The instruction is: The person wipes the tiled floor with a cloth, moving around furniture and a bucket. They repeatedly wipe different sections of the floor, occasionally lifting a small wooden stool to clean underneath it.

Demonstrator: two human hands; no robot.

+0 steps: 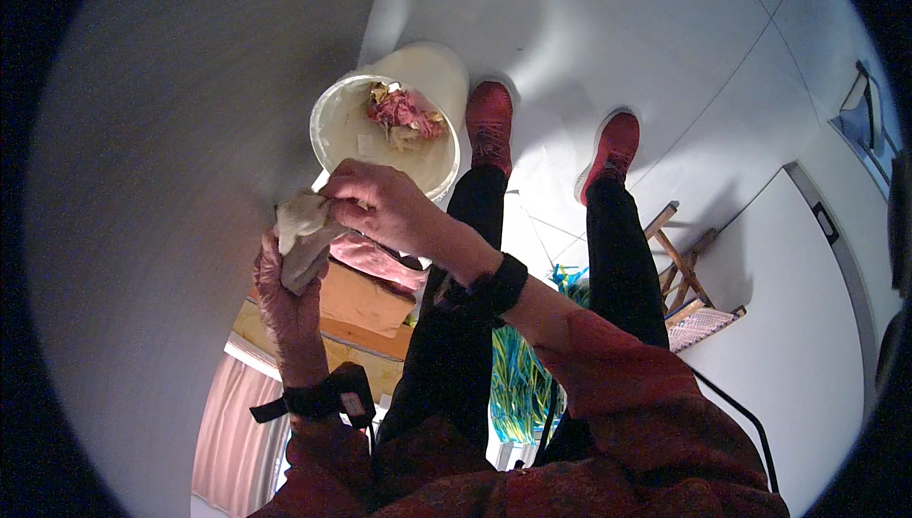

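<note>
A pale, cream-and-grey crumpled piece of cloth point(306, 254) is held up between my two hands, left of the white bucket. My left hand point(288, 304) grips it from below, fingers closed around its lower part. Coming in from the right, my right hand point(385, 202) pinches its upper edge with thumb and fingers. The white bucket point(321, 128) stands just beyond my right hand. Inside the bucket lies a crumpled reddish-pink and yellowish heap point(404, 114), its kind unclear. Both of my wrists wear black straps.
A grey wall point(190, 138) rises close on the left. My red shoes point(489, 128) stand right of the bucket. Below my hands are a pink cloth point(380, 259) and an orange-brown box-like thing point(366, 299). A small wooden folding stool point(689, 271) stands at the right, by a white panel point(798, 328).
</note>
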